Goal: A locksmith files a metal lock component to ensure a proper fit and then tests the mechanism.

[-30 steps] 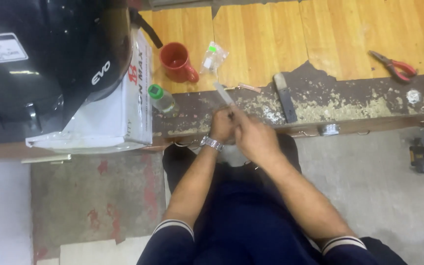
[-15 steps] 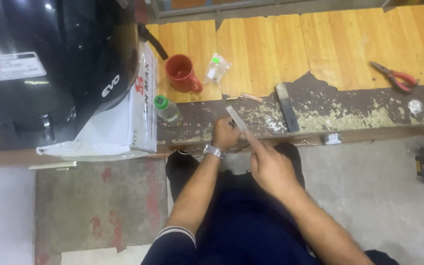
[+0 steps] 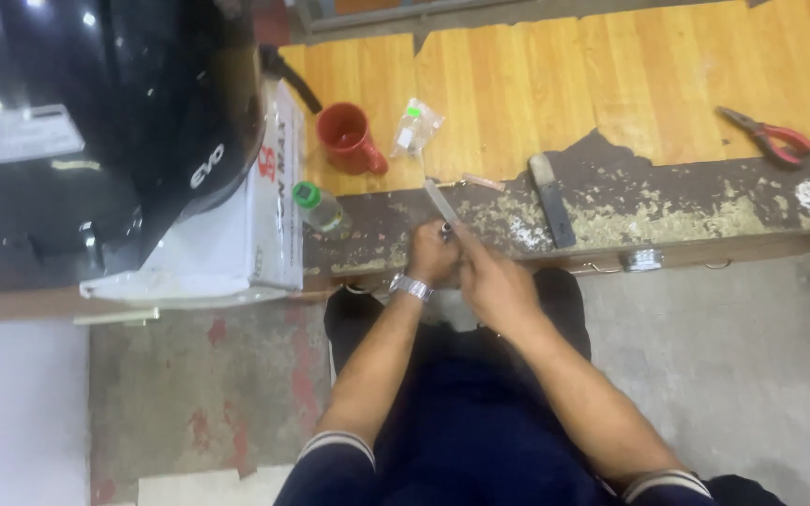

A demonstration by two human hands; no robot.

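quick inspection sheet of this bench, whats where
surface: wooden bench top, front strip worn and crusted
job's things: slim metal strip, lower end between both hands
clutter: red mug, clear bag, green-capped bottle, red pliers, dark bar, black helmet on white box
grippers: left hand and right hand meet at the strip; grip unclear
cables: nothing seen
surroundings: grey floor

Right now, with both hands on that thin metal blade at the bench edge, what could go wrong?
The right hand sits very close to the left hand gripping the thin metal blade, so a slip might nick a finger. The small green-capped bottle and red mug stand near the left hand; a jerk could knock them over. The work sits at the bench edge, so small parts may drop to the floor.
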